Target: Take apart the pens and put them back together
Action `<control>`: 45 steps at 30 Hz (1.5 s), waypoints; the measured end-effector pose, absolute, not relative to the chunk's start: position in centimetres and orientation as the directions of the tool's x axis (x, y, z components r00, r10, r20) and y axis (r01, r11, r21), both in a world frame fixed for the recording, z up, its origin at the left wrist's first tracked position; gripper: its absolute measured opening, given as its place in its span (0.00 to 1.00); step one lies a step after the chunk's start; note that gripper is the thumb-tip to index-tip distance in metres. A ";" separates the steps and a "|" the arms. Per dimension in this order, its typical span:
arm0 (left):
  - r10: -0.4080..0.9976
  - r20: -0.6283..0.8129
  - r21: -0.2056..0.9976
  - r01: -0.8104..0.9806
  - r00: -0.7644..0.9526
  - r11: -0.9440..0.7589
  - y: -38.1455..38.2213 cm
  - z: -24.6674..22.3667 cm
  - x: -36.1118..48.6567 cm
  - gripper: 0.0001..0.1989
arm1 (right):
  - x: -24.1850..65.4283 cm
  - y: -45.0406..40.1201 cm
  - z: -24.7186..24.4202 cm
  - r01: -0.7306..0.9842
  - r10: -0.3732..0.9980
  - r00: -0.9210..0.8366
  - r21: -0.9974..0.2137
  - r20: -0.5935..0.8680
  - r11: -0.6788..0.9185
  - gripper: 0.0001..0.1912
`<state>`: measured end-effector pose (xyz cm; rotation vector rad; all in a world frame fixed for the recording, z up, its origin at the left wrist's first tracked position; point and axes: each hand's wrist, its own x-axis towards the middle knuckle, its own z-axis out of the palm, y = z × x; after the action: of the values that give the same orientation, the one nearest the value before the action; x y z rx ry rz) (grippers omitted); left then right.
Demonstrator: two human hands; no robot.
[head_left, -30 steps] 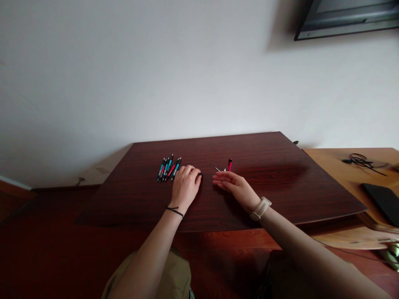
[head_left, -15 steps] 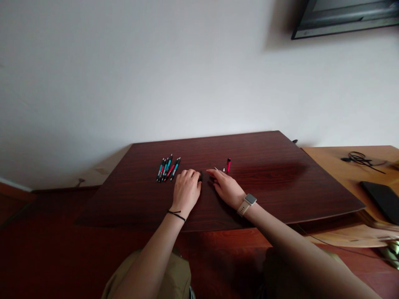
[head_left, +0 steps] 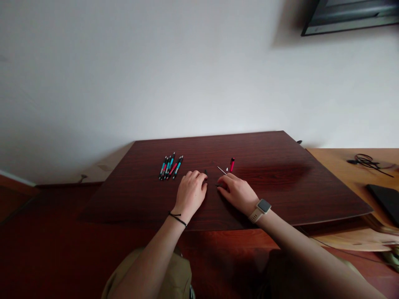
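My left hand (head_left: 191,189) is closed at the middle of the table, thumb and fingers around a dark pen part (head_left: 205,172) whose tip sticks out beyond them. To its right, my right hand (head_left: 237,191) is curled low over the tabletop, thumb and index finger pinched at a small dark bit too tiny to name. Just beyond those fingers lies a thin pen refill (head_left: 222,170). A small white piece (head_left: 227,169) and a pink pen barrel (head_left: 232,162) with a dark end lie past it. Several turquoise, pink and black pens (head_left: 171,166) lie together left of my left hand.
The dark wood table (head_left: 264,149) stands against a white wall. At the right, a lighter wooden desk (head_left: 330,166) holds a coiled black cable (head_left: 368,161) and a flat black device (head_left: 385,201). A screen (head_left: 352,18) hangs at upper right.
My right hand has drawn back to the right and its fingers have curled in, leaving the refill in plain sight. More of the dark part shows at my left hand. The view has shifted slightly.
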<state>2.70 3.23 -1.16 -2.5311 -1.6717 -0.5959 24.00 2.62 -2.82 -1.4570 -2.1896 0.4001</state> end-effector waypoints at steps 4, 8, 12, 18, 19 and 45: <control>0.877 0.375 0.201 0.898 0.299 -0.392 2.8 -0.6 2.7 0.04 | 23.2 3.0 -2.5 0.866 0.942 -0.310 -0.370 0.129 0.336 0.05; 0.881 0.393 0.231 0.899 0.264 -0.372 2.4 -0.2 2.4 0.07 | 22.7 4.2 -2.2 0.907 0.946 -0.297 -0.274 0.127 0.321 0.09; 0.886 0.394 0.234 0.906 0.244 -0.354 2.6 -0.4 1.9 0.08 | 22.5 5.2 -2.5 0.919 0.947 -0.279 -0.241 0.159 0.311 0.11; 0.896 0.391 0.284 0.898 0.211 -0.336 3.4 -0.4 -0.1 0.08 | 24.1 4.2 -1.5 0.795 0.907 -0.149 -0.497 0.393 0.347 0.09; 0.898 0.392 0.300 0.894 0.202 -0.333 3.5 -0.4 -0.6 0.08 | 24.7 3.9 -1.3 0.746 0.893 -0.119 -0.554 0.434 0.369 0.10; 0.955 0.233 0.873 0.471 -0.183 -0.123 5.9 -1.2 -6.6 0.12 | 32.3 4.9 -4.2 -0.184 0.876 0.472 -0.961 0.096 0.205 0.16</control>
<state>-6.59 5.90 -1.20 -2.2170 -2.3125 -1.7771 32.33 4.89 -4.24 -1.1212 -0.7688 0.8503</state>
